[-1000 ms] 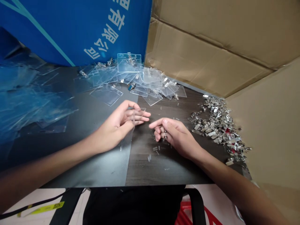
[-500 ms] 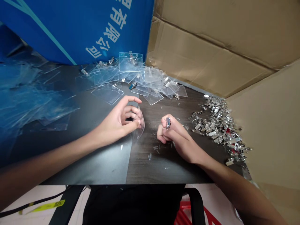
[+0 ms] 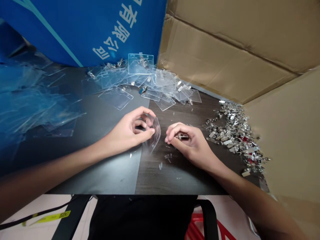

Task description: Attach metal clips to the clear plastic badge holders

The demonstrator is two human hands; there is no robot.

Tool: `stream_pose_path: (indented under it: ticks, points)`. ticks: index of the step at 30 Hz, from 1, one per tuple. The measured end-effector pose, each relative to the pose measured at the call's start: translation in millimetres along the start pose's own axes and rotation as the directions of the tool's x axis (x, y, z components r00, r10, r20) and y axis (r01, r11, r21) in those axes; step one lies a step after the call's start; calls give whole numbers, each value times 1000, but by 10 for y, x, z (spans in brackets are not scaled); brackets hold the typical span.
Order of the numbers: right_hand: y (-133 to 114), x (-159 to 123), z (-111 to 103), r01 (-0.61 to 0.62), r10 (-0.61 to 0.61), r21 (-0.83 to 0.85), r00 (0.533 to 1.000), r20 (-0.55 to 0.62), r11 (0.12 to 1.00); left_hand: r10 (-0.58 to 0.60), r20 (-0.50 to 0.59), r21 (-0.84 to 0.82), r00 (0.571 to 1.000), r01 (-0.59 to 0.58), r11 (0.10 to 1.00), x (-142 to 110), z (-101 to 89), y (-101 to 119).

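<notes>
My left hand (image 3: 136,128) pinches a clear plastic badge holder (image 3: 155,137) between thumb and fingers, bending it so that its slotted edge faces right. Across a small gap, my right hand (image 3: 187,138) is closed around a metal badge clip (image 3: 182,136), partly hidden by the fingers. Both hands hover over the middle of the dark table. Behind them lies a pile of clear badge holders (image 3: 162,81), some with metal clips attached. To the right of my right hand spreads a heap of metal clips (image 3: 232,130).
More clear plastic holders (image 3: 47,106) cover the table's left side. Tiny clear plastic bits (image 3: 160,165) lie scattered near the front. A blue printed panel (image 3: 82,30) and a cardboard wall (image 3: 225,50) enclose the back, with cardboard continuing on the right.
My right hand has turned over, fingertips now pointing left toward the badge holder. My left hand has raised and turned the holder so its slotted edge shows more clearly.
</notes>
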State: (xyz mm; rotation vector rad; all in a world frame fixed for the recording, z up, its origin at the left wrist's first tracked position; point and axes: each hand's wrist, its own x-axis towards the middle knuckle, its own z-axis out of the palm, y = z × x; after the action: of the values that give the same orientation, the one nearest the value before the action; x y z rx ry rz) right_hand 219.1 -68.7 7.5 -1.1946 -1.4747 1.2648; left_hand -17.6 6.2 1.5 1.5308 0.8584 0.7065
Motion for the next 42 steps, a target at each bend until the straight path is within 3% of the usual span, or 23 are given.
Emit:
stream_pose_path:
  ticks: [4,11,19,34,42]
  points:
    - [45,9,28,-101,104,183,995,-6,978,23,-4,0,1000,-23,1000,-12,33,-3]
    - [65,13,45,-193,198,292,980,12,937,82,-11,47,997,-81,996,-61,86,14]
    - [56,20,73,-200,211,351,977,7,915,134,-36,87,990,-130,988,-95,116,20]
    - [59,9,71,-85,93,278,996,-14,957,187,-65,154,980,-175,972,-95,132,-13]
    - [55,1,107,-130,134,400,991,18,907,174,9,67,985,-174,982,-103,163,-31]
